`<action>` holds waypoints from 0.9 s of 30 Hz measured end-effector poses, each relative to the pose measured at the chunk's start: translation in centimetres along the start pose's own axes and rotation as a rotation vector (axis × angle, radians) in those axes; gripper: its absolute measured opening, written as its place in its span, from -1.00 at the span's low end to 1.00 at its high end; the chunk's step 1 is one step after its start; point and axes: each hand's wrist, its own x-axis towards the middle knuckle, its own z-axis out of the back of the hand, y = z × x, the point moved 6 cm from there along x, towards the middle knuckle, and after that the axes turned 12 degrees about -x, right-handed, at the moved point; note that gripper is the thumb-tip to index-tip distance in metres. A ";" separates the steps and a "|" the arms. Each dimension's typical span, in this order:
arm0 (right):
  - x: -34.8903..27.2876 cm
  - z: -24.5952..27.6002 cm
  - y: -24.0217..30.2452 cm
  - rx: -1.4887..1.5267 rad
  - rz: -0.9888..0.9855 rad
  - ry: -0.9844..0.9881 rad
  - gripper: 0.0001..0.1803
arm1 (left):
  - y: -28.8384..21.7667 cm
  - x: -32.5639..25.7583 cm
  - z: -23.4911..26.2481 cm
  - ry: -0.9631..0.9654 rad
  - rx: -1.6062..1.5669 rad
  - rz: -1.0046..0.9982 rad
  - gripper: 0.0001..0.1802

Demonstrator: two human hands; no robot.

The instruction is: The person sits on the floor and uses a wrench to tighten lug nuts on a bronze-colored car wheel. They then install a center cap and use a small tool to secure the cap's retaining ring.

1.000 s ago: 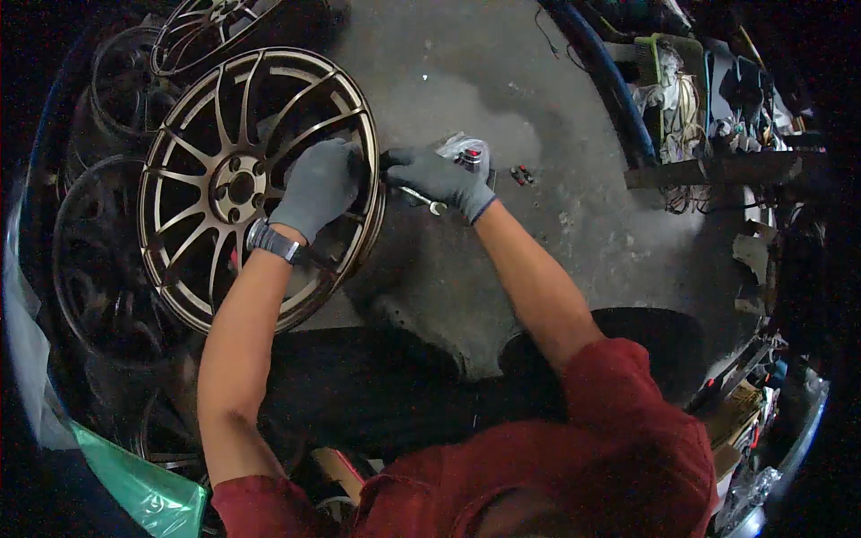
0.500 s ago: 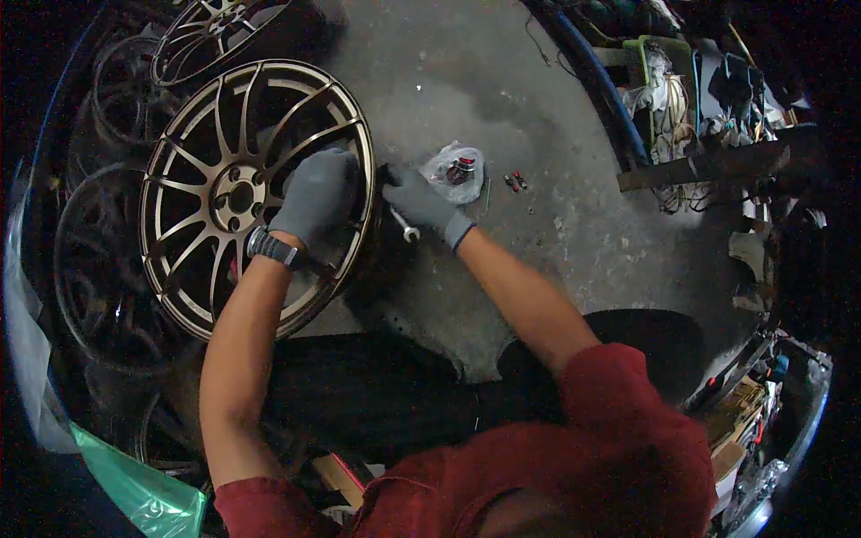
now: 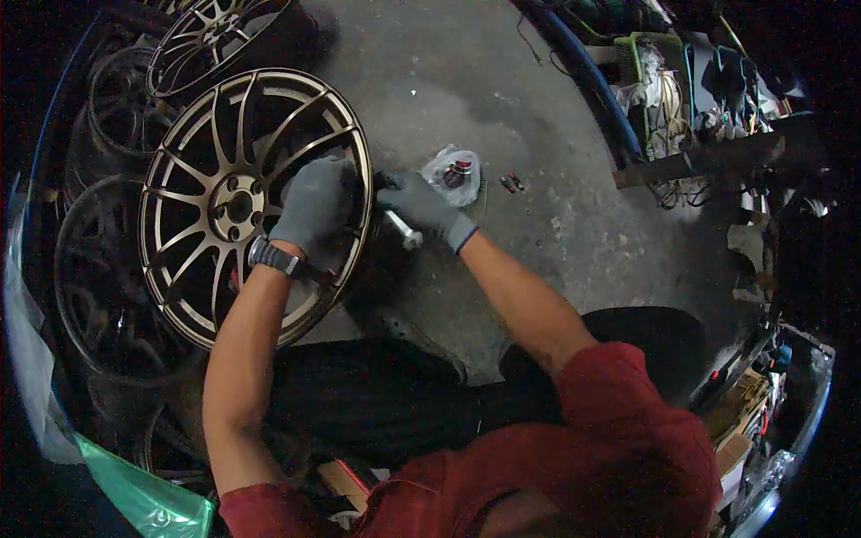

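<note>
A person in a maroon shirt (image 3: 538, 475) and gray gloves works at a bronze alloy wheel (image 3: 225, 196) in a dim workshop. The wheel is to the left of and ahead of the wearer, its face turned up toward the camera, with slim paired spokes fanning from a hub pierced by five bolt holes around a round center bore. Light glints along its rim.

The left hand (image 3: 318, 202) is over the right-hand spokes, fingers curled, their tips out of sight. The right hand (image 3: 417, 199) is bent just beside the rim; a silver wrench (image 3: 401, 225) juts from beneath it, but whether the fingers pinch it cannot be told.

Pale marks on a green plastic sheet (image 3: 143, 489), lower left, are too blurred to read. Darker wheels (image 3: 117, 269) at left sink into shadow, and a second bronze wheel (image 3: 215, 36) is cut off by the top edge.
</note>
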 end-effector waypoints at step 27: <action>4.9 5.5 2.4 -0.579 -0.137 0.506 -0.66 | -0.5 0.0 0.2 -0.105 0.005 -0.100 -0.93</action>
